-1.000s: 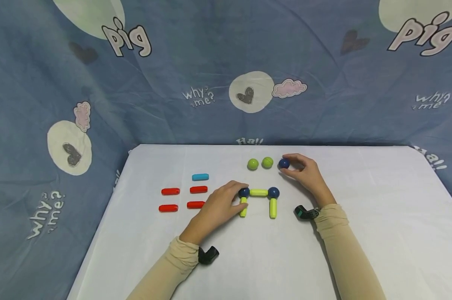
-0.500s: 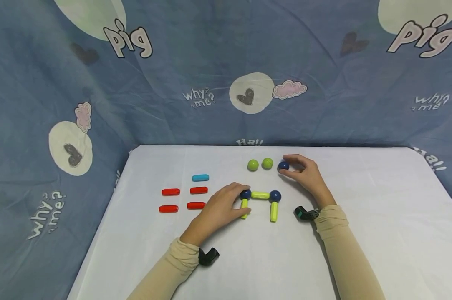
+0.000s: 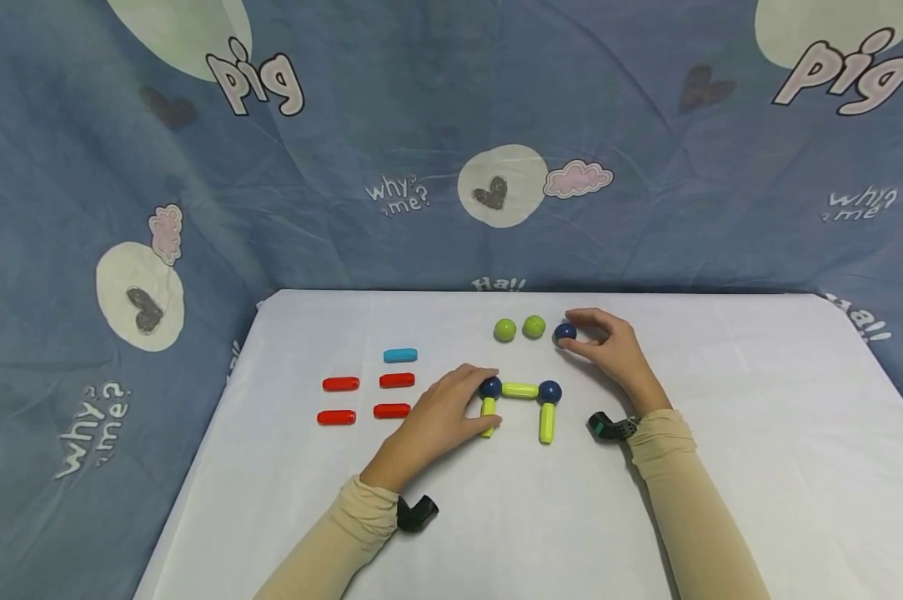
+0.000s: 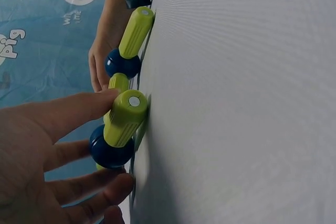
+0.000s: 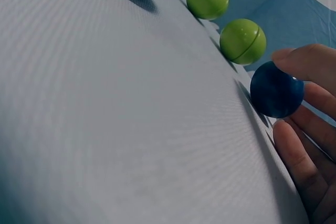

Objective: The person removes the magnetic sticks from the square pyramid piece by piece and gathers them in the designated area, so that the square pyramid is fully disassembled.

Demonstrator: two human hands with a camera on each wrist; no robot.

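A three-sided frame of yellow-green building rods (image 3: 520, 391) joined at two dark blue balls (image 3: 549, 392) lies on the white table, its opening toward the person. My left hand (image 3: 443, 408) grips its left corner: the thumb presses on the left rod (image 4: 128, 114), which has a silvery disc in its end, and the fingers curl behind the corner ball (image 4: 111, 148). Farther back, my right hand (image 3: 612, 346) holds a separate dark blue ball (image 5: 276, 90) between thumb and fingers, low over the cloth. Two green balls (image 3: 505, 330) sit in a row just left of it.
On the left of the table are several red rods (image 3: 336, 417) and one light blue rod (image 3: 400, 356). One red rod (image 3: 391, 411) lies right beside the left hand. A printed blue cloth (image 3: 421, 250) hangs behind the white table (image 3: 759, 417).
The rod-and-ball frame has shifted slightly right and toward the person under the left hand. The blue ball at the right hand has moved a little toward the person and left.
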